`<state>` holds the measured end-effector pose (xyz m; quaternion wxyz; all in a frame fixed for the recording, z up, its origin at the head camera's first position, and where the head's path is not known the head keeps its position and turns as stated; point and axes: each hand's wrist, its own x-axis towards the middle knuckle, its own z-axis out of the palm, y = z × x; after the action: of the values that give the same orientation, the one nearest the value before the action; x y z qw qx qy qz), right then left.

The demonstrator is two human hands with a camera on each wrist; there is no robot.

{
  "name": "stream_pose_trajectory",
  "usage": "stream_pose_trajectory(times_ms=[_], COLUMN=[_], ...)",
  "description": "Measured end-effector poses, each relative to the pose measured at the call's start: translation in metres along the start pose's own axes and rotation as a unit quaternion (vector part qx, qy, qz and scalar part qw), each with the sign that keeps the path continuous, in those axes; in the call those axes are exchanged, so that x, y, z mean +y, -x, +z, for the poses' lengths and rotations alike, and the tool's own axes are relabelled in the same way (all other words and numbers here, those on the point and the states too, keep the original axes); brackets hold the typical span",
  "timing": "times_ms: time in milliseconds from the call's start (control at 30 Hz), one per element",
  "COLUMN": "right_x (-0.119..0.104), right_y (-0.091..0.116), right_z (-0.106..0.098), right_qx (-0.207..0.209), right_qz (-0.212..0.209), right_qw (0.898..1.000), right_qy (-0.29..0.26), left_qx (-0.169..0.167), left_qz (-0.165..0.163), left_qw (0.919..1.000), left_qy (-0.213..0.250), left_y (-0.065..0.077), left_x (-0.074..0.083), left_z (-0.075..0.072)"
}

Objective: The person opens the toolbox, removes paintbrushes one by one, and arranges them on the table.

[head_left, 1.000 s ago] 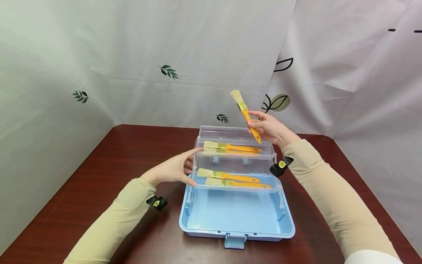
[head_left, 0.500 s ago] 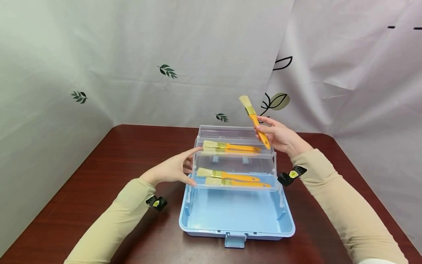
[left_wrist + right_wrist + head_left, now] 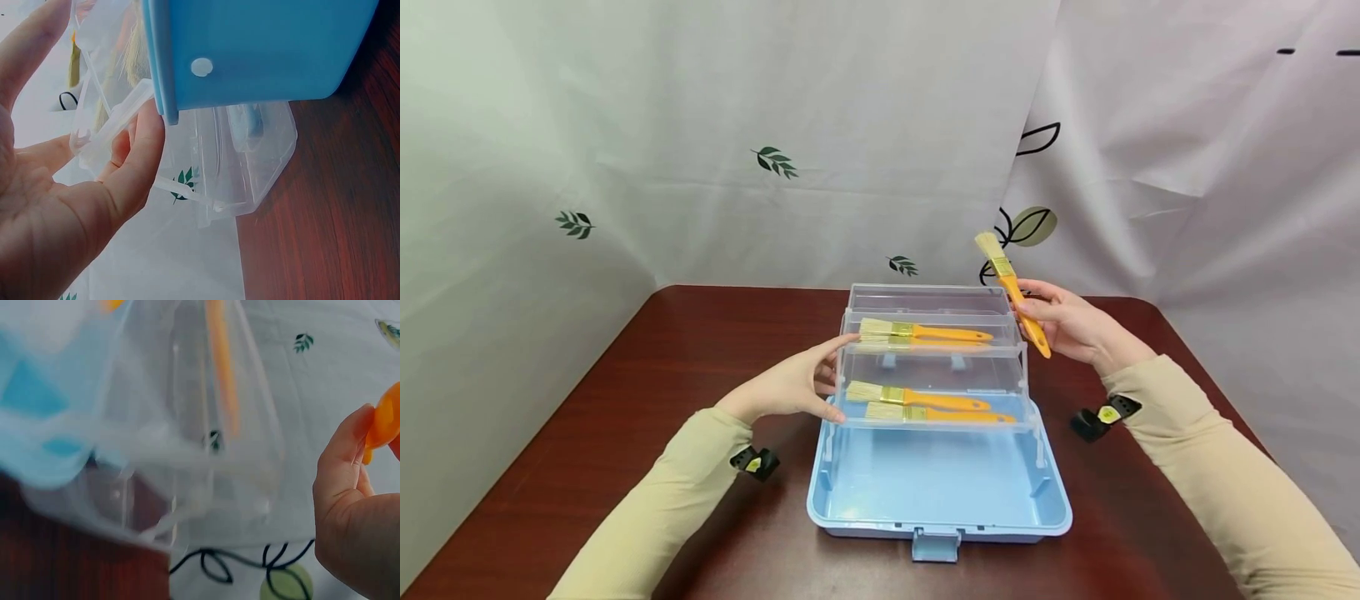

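Observation:
In the head view a light blue box (image 3: pixel 925 492) with clear trays raised in tiers stands on the table. My left hand (image 3: pixel 786 387) holds the left end of the trays, thumb at the lower tray's (image 3: pixel 850 424) corner and index fingertip at the upper tray. Right of the box, my right hand (image 3: pixel 1071 325) grips an orange-handled flat paintbrush (image 3: pixel 1013 290) in the air, its pale bristles up. Two similar paintbrushes (image 3: pixel 951 402) lie in the lower tray, and two more paintbrushes (image 3: pixel 955 333) in the upper. The right wrist view shows just the held brush's handle end (image 3: pixel 386 422).
The clear lid (image 3: pixel 932 292) leans open behind the trays. A pale blue latch (image 3: pixel 936 546) hangs at the box front. The dark red wooden table (image 3: pixel 730 333) reaches back to a white curtain (image 3: pixel 700 192) printed with leaves.
My right hand has moved right and down with the paintbrush, away from over the upper tray to beside the box. The left hand and the trays have stayed in place.

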<state>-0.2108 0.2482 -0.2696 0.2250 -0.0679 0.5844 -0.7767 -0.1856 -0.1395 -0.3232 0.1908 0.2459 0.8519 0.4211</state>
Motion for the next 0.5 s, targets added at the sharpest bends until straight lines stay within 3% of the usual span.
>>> stream_pose_trajectory(times_ms=[367, 500], right_x=[0.017, 0.027], right_y=[0.018, 0.024], right_z=[-0.040, -0.056], right_qx=[0.037, 0.046], right_qz=[0.001, 0.010], right_qw=[0.999, 0.998], right_qy=[-0.003, -0.034], left_qx=[-0.003, -0.006], left_qz=[0.003, -0.001], left_qw=[1.0000, 1.0000], left_qy=[-0.003, 0.002], left_y=[0.000, -0.001], left_x=[0.001, 0.001], left_z=[-0.001, -0.001])
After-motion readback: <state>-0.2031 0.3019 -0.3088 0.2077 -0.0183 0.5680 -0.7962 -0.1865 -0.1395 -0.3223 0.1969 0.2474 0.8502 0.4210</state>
